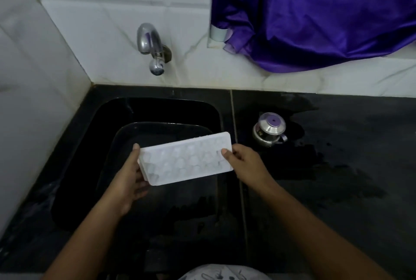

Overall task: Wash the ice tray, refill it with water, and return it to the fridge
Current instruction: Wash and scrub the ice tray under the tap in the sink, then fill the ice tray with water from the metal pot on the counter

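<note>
While you hold the white ice tray (186, 158) over the black sink (157, 108), both hands are clamped on it: your left hand (130, 180) grips the left end, thumb on top & fingers underneath, and your right hand (245, 162) pinches the right end w/ thumb on the top face. Tray's cells face up toward you; can't tell if there's water in them. A chrome tap (149, 43) sits on the tiled wall behind the sink. A lidded steel pot (269, 131) stands on the wet counter (337, 167) to the right. A purple cloth (315, 16) hangs above that.
</note>
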A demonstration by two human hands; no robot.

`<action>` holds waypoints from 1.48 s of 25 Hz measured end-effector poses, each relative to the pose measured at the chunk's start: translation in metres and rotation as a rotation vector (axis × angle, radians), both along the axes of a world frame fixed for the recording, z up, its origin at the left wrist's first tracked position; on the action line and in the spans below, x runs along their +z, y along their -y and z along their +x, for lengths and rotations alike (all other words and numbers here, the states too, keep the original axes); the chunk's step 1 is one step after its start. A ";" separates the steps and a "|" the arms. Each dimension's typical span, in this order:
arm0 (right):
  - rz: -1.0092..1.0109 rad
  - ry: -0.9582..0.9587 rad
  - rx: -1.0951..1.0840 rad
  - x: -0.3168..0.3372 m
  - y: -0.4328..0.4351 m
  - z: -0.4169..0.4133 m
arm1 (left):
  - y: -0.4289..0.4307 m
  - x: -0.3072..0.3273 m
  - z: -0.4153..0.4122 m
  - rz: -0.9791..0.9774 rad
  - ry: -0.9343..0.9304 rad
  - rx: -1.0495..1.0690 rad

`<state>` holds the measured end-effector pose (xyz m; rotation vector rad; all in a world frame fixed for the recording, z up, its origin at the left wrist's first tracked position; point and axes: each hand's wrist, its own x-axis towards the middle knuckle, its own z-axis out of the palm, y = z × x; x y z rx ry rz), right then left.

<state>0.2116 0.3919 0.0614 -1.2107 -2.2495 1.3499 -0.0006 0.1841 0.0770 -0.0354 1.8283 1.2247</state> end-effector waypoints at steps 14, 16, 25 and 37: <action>-0.073 0.149 -0.047 -0.024 -0.143 0.222 | -0.113 -0.058 0.243 -0.044 -0.672 -0.190; -0.054 0.172 -0.067 -0.026 -0.152 0.239 | -0.123 -0.062 0.261 -0.114 -0.837 -0.293; 0.029 0.361 -0.034 -0.032 -0.173 0.269 | -0.128 -0.086 0.288 -0.228 -1.098 -0.473; -0.151 -0.143 0.021 -0.003 -0.165 0.166 | -0.128 -0.097 0.293 -0.292 -1.213 -0.491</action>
